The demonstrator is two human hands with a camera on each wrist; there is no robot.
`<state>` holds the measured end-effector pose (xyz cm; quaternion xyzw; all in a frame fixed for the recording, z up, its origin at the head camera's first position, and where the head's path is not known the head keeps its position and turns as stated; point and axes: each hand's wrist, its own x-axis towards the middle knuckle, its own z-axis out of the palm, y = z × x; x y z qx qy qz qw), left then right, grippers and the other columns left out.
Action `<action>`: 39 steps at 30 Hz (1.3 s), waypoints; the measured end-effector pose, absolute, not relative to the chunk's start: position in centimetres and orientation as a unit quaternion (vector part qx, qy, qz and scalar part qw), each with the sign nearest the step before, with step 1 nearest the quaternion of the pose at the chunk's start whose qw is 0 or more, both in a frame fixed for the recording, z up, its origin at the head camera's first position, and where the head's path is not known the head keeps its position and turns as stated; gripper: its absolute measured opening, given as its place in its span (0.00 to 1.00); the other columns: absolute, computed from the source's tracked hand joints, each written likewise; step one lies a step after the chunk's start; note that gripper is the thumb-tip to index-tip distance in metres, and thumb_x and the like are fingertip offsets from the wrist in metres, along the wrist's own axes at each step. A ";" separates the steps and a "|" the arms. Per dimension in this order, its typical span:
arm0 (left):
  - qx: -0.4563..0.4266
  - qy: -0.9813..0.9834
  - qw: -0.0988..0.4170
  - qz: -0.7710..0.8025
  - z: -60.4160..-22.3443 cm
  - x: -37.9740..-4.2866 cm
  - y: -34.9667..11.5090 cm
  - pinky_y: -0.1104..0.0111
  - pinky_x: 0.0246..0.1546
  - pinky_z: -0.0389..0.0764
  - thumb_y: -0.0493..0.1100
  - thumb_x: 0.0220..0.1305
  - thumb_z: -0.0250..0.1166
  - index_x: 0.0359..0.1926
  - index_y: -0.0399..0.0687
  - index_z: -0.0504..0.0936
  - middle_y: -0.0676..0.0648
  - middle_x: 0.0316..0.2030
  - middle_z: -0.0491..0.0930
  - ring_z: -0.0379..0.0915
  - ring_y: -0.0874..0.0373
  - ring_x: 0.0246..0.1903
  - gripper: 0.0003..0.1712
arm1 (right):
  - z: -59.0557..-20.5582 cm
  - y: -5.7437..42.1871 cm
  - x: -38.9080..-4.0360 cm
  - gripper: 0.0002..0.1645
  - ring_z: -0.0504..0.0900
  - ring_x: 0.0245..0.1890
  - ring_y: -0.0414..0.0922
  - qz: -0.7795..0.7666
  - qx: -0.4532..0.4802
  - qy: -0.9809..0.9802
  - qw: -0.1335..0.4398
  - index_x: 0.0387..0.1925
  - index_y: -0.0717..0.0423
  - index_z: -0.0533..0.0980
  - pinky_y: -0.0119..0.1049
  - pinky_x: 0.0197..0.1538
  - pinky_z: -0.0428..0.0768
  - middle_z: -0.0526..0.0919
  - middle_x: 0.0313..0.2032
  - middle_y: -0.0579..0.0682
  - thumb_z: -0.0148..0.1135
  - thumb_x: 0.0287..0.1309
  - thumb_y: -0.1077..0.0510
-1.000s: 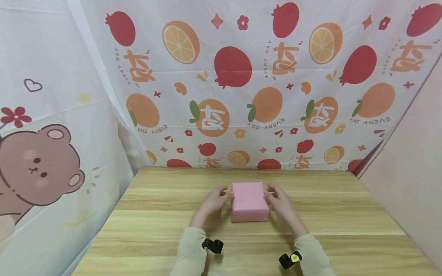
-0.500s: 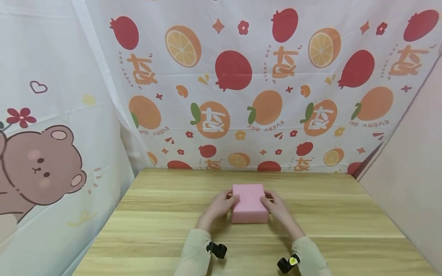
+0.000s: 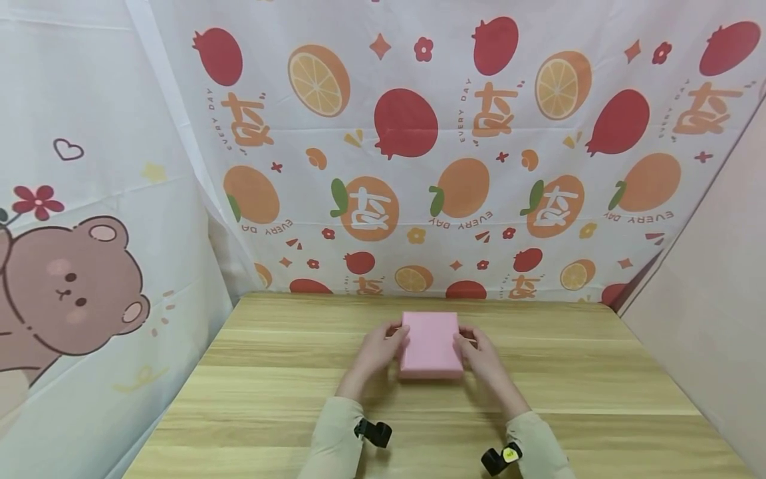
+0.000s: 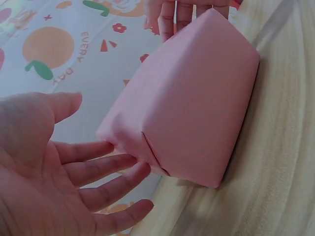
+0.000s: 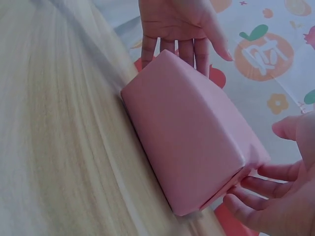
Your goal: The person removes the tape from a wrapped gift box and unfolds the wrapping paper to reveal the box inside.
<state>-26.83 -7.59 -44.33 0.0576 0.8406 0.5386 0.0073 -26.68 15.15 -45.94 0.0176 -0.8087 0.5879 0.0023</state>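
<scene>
A pink box (image 3: 431,342) is placed midway across the worktop (image 3: 269,399), nearer its 12 o'clock edge, where a fruit-print cloth (image 3: 407,126) is hung. It is flanked by the left hand (image 3: 377,349) at 9 o'clock and the right hand (image 3: 483,359) at 3 o'clock. In the wrist views, the fingers (image 4: 101,170) of both hands are held nearly straight and slightly apart, with tips laid against opposite ends and the thumbs (image 4: 68,106) clear of the box; nothing is clamped. By such facing contact the box is probably steadied, pressure from one side being answered by the other. Its top is left largely uncovered. Its lower edge is seen close along the wood, but whether it is touching or slightly raised cannot be told. Toward 6 o'clock, black cameras (image 3: 374,432) are worn at the pale sleeves (image 3: 336,429), presumably so that fingertip contact can be watched closely.
</scene>
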 end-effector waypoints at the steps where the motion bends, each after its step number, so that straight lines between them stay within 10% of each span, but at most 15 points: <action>1: 0.052 0.837 0.004 0.545 -44.2 -26.8 -7.6 0.55 0.55 0.78 0.54 0.72 0.54 0.63 0.36 0.72 0.37 0.53 0.81 0.80 0.48 0.50 0.29 | -45.9 15.1 -26.7 0.28 0.75 0.58 0.53 0.590 0.018 -0.807 0.006 0.63 0.62 0.68 0.42 0.56 0.81 0.74 0.59 0.62 0.54 0.70 0.50; 16: -0.008 0.807 -0.028 0.590 -42.8 -26.3 -7.0 0.57 0.50 0.81 0.56 0.71 0.55 0.48 0.39 0.78 0.37 0.51 0.81 0.80 0.44 0.50 0.24 | -45.0 15.8 -27.1 0.25 0.80 0.54 0.52 0.658 0.028 -0.751 0.042 0.54 0.71 0.70 0.48 0.61 0.77 0.78 0.55 0.67 0.50 0.72 0.51; 25: -0.032 0.796 -0.050 0.602 -43.1 -26.4 -7.0 0.70 0.34 0.75 0.53 0.64 0.64 0.36 0.40 0.79 0.41 0.39 0.85 0.79 0.51 0.37 0.18 | -45.3 16.4 -27.5 0.20 0.83 0.41 0.34 0.673 0.018 -0.737 0.059 0.41 0.72 0.74 0.45 0.58 0.80 0.83 0.42 0.50 0.58 0.67 0.53; 39: 0.014 0.758 -0.045 0.651 -44.4 -27.0 -7.2 0.64 0.49 0.81 0.38 0.56 0.70 0.43 0.34 0.79 0.38 0.48 0.81 0.81 0.47 0.50 0.16 | -45.6 17.1 -27.5 0.19 0.81 0.38 0.28 0.677 0.033 -0.734 0.051 0.50 0.72 0.71 0.23 0.46 0.79 0.82 0.40 0.46 0.62 0.59 0.68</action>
